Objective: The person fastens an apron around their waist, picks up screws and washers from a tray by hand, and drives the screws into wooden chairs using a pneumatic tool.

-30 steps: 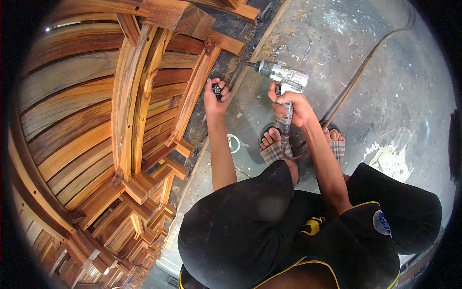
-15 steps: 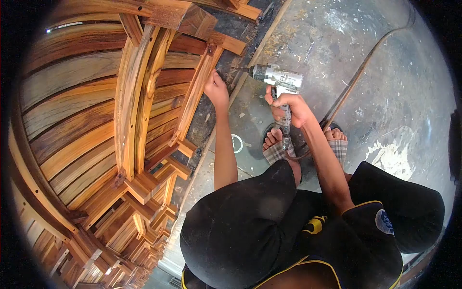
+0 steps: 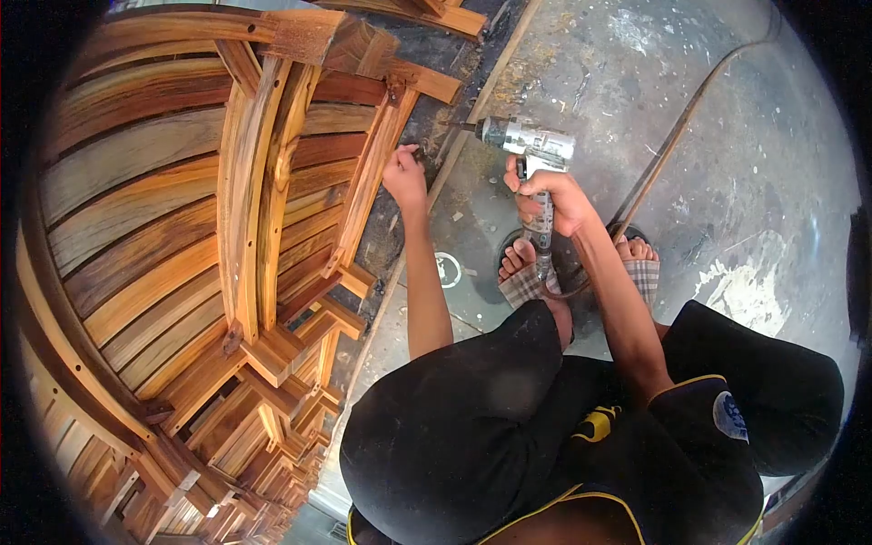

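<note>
My right hand [image 3: 556, 202] is wrapped round the grip of a silver pneumatic drill [image 3: 531, 143], whose thin bit points left toward the wooden furniture. My left hand [image 3: 405, 178] is closed beside a narrow wooden rail [image 3: 371, 180]; what its fingers hold is too small and hidden to make out. Between my left hand and the drill's tip there is a gap over the dark strip of floor. Slatted wooden furniture [image 3: 163, 195] with curved double legs [image 3: 252, 195] fills the left side.
A brown hose [image 3: 669, 145] runs across the grey, paint-spotted floor [image 3: 781, 173] to the drill's grip. My sandalled feet [image 3: 518, 259] are just below the drill. More wooden frames [image 3: 263, 436] stand in a row at the lower left.
My left hand has turned and its fingers now hide the dark items that showed in it one second ago. It went up to the rail, then slightly back down. The drill has shifted only slightly.
</note>
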{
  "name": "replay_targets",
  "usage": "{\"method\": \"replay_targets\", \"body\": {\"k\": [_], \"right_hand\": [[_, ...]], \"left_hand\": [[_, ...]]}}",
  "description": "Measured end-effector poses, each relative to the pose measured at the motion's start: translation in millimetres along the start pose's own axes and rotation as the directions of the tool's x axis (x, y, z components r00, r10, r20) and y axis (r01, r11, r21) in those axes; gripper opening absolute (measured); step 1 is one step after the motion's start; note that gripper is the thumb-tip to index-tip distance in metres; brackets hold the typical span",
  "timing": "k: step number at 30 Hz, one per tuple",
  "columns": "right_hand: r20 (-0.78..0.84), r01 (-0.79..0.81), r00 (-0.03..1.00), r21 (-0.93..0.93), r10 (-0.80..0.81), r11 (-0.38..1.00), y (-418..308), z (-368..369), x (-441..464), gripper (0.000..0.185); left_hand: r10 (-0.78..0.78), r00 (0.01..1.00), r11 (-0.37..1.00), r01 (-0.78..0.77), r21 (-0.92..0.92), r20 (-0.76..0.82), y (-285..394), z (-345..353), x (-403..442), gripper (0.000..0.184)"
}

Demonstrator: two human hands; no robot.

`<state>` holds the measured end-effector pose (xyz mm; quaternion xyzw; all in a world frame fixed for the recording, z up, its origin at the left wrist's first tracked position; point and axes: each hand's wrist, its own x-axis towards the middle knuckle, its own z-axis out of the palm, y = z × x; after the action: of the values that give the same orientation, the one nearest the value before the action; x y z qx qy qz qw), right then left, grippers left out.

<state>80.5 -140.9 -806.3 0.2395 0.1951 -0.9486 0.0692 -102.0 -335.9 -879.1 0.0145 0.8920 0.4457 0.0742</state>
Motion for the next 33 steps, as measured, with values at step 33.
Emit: {"method": "replay_targets", "body": {"k": [33], "right_hand": [[0.013, -0.006, 1.0, 0.048, 0.006, 0.999, 1, -7, 2, 0.033]], "left_hand": [[-0.225, 0.933, 0.852, 0.049, 0.522, 0.28, 26, 20, 29, 0.038]]}}
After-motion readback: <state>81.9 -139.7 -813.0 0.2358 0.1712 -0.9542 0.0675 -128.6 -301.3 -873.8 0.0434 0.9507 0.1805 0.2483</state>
